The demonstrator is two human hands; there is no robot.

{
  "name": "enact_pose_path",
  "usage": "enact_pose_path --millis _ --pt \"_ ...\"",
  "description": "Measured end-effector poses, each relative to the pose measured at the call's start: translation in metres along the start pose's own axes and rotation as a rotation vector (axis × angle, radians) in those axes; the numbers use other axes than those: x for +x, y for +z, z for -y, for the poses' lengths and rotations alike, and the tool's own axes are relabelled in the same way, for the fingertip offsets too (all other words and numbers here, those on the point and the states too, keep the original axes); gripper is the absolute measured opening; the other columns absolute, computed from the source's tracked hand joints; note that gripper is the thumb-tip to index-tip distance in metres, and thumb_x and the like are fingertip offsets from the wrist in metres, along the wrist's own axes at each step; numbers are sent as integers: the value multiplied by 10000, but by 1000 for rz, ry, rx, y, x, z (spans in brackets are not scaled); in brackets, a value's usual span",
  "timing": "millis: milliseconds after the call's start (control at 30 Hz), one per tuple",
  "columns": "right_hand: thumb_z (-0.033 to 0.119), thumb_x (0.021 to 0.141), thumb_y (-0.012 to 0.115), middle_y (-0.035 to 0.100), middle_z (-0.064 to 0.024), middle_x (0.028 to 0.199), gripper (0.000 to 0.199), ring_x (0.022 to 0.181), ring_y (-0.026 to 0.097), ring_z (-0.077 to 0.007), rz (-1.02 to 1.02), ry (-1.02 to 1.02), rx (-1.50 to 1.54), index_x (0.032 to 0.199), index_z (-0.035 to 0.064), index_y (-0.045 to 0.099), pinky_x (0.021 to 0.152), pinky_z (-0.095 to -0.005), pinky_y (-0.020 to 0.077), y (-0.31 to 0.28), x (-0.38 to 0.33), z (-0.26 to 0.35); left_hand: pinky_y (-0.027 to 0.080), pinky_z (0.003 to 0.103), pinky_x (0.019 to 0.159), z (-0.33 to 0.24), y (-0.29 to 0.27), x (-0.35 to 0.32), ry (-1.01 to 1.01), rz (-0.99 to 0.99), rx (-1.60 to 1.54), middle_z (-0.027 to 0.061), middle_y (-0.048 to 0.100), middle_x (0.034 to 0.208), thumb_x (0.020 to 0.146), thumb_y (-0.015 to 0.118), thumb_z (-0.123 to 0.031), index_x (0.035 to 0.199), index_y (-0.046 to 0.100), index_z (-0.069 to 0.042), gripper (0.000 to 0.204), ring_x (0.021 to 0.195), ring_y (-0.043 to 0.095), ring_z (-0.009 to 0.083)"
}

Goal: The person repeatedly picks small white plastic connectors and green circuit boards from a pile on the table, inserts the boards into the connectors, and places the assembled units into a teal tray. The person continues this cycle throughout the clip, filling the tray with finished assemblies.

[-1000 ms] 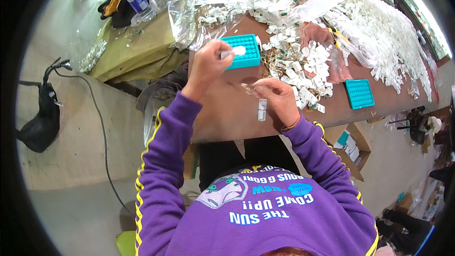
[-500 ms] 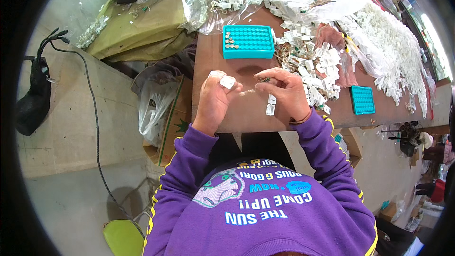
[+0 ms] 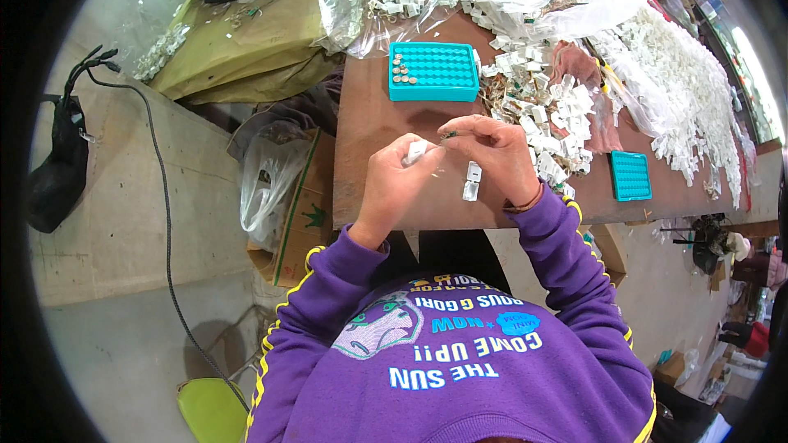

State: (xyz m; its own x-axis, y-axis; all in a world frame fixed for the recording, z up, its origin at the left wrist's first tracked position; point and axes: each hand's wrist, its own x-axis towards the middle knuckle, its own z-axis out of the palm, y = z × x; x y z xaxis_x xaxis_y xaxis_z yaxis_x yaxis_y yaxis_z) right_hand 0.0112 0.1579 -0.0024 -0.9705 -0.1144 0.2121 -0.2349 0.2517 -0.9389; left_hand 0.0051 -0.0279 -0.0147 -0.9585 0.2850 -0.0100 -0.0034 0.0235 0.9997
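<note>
Just short of the teal plastic grid tray [image 3: 433, 71], the left hand [image 3: 394, 184] pinched a small white plastic housing [image 3: 416, 151] while the right hand [image 3: 492, 152] nipped a tiny dark part [image 3: 447, 134]; steady, aligned fingertips would seat it best. Two white plastic pieces [image 3: 471, 181] lay beneath.

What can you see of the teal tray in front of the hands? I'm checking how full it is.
The teal tray is a rectangular block, plastic by its look, with a grid of small round wells. It lies flat on the brown table, beyond both hands and touched by neither. Only a few wells at its left end hold small round metallic pieces; the other wells look empty. Loose white plastic parts lie heaped against its right side, and a clear plastic bag lies just behind it.
</note>
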Motion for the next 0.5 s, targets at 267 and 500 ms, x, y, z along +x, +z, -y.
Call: enact_pose_path --millis 267,500 --pt "39 887 631 704 -76 925 221 862 658 -107 -58 142 497 1099 -12 667 737 -212 510 17 -4 -4 410 208 576 9 9 -3 39 12 -35 -60 591 744 888 675 -150 926 671 -6 150 685 483 14" --pt "65 921 606 701 -105 959 221 882 683 -154 -96 230 603 1128 -3 642 767 -259 554 23 -6 -6 378 180 578 16 8 -12 -5 0 -44 -74 565 782 916 640 -140 921 650 -18 122 689 470 7"
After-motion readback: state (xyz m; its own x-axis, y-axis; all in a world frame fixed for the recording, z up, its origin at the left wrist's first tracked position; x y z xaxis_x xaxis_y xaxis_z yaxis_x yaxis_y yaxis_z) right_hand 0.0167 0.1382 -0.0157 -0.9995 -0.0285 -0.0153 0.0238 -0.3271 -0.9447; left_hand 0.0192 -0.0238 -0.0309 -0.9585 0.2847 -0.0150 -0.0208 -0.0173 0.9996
